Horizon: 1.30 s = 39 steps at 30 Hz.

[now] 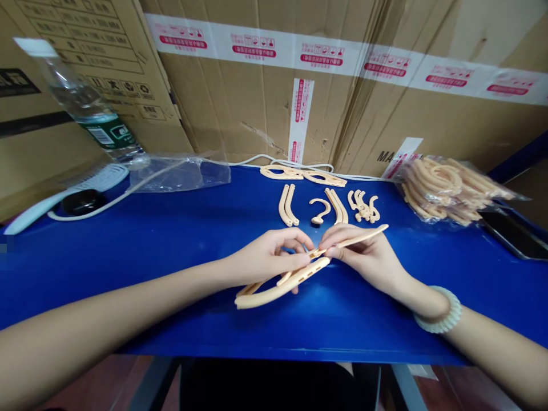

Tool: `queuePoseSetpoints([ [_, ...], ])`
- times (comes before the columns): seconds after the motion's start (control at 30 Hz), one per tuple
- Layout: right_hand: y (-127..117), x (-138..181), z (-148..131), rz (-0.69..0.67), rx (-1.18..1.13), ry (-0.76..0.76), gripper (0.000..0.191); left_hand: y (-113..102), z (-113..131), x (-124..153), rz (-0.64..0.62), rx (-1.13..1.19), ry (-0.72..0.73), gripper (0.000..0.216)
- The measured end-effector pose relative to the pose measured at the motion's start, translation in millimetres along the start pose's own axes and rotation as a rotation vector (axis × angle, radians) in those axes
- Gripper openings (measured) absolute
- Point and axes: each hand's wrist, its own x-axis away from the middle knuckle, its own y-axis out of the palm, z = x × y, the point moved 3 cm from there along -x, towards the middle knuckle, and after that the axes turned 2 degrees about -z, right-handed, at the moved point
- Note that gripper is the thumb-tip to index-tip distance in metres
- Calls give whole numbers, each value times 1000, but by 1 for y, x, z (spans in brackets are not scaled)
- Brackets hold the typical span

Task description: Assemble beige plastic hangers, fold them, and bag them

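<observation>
Between my hands is a partly joined beige plastic folding hanger (282, 288), held above the blue table. My left hand (274, 257) pinches it near the middle joint, the fingers curled behind the slotted arm. With thumb and fingertips, my right hand (363, 257) grips a slim beige hanger arm (363, 235) where it meets that joint. The fingertips hide the joint itself. Just beyond my hands lie a hanger hook (321, 211), a pair of curved arms (287, 205), another pair of arms (337, 206) and a small pile of hooks (363, 206).
Two slotted hanger pieces (299, 174) lie near a white cable (261, 157) at the back. Bagged hanger parts (445, 188) and a phone (518, 234) are at right. A water bottle (85, 103), hairbrush (64, 197) and plastic bag (184, 174) are at left. Cardboard boxes (240, 103) stand behind.
</observation>
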Motion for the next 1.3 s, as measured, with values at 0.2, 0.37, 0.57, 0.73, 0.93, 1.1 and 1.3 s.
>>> queuePoseSetpoints([
  [0.2,3,2,-5,-29,143,-154,8,4,6,3,5,-289,77,25],
  [0.37,4,6,-13,-115,350,-388,19,5,8,4,20,-515,135,36],
  [0.57,3,11,-14,-176,520,-506,27,6,7,0,25,-602,193,38],
  [0.73,4,13,-15,-194,568,-538,27,7,11,0,30,-605,212,36],
  [0.93,3,12,-33,-131,594,-563,22,4,5,-1,-52,-396,101,37],
  [1.1,-40,-4,-40,150,570,-342,14,-1,-3,-6,-64,41,21,40],
  [1.3,-121,-15,-2,203,669,224,38,-6,-3,-7,26,339,39,32],
])
